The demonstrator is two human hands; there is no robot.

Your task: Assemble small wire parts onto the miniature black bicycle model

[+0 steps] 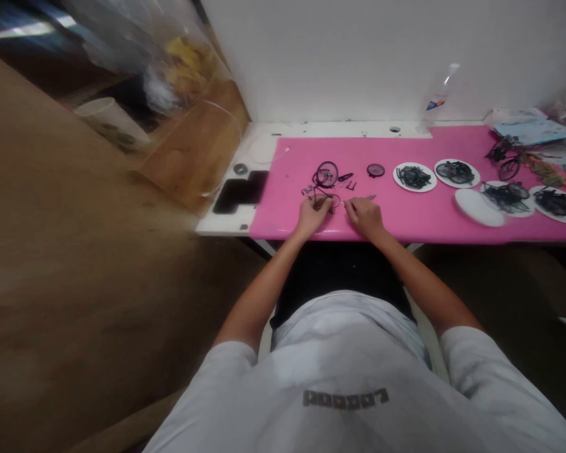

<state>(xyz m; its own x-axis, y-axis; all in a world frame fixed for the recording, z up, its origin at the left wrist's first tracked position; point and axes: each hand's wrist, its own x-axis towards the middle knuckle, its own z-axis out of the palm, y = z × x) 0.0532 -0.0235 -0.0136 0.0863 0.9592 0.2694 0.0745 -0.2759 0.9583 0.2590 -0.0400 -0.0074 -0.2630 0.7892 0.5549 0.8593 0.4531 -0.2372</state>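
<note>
Near the front of the pink table mat, my left hand is closed on a small dark model bicycle. Its handlebar end points up and to the left, and a thin ring-shaped part shows beside my fingertips. My right hand is closed in a pinch just to the right. A slim tool seems to pass through its fingers, with a grey end showing behind the knuckles and a thin tip toward the bicycle; its kind is too small to tell. A spoked wheel lies just beyond my left hand.
Small black parts and another wheel lie on the pink mat. White plates of dark parts stand to the right, near a model bicycle and a clear bottle. Dark flat devices lie left.
</note>
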